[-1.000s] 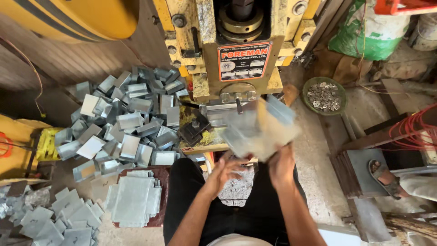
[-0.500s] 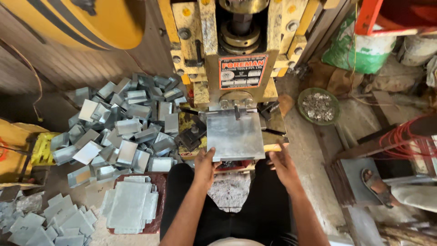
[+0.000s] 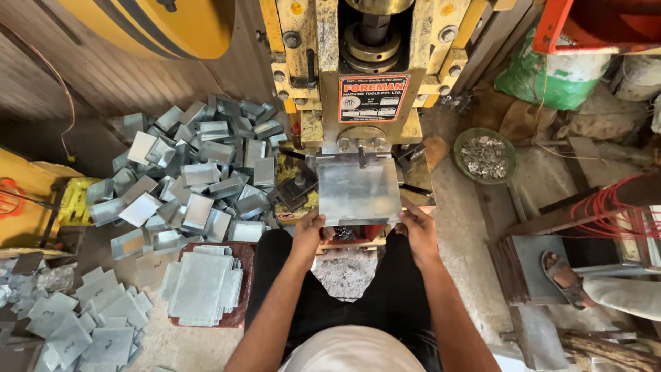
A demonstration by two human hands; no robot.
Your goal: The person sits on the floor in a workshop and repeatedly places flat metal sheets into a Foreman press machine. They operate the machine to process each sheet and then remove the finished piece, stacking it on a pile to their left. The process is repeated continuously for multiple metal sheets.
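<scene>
The metal sheet (image 3: 359,191) lies flat on the bed of the yellow press machine (image 3: 358,76), its far edge pushed up under the machine's front, so that edge and whatever sits beneath the sheet are hidden. It is a dull grey, roughly square plate with a faint sheen and light scuffing across its face. The left hand (image 3: 308,231) grips the near left corner, fingers curled under the edge with the thumb on top; the fingertips themselves are out of sight below the plate. The right hand (image 3: 417,229) holds the near right corner the same way, thumb pressed on the upper face and the other fingers tucked beneath. Both forearms run out of the bottom of the view, and the person's dark-clothed lap fills the space between them.

The top of the press is cut off, so only the lower part of the ram and the bolted frame show. To the left, a heap of bent metal pieces (image 3: 193,172) spreads over the floor, many overlapping so that their exact shapes are hard to read. Nearer, a stack of flat sheets (image 3: 200,284) rests on a reddish board, and more flat blanks (image 3: 76,320) run off the lower left corner. Right of the press stands a green bowl (image 3: 485,156) of small metal bits, too small to tell apart. At the right edge, another person's sandalled foot (image 3: 561,275) rests on a block.
</scene>
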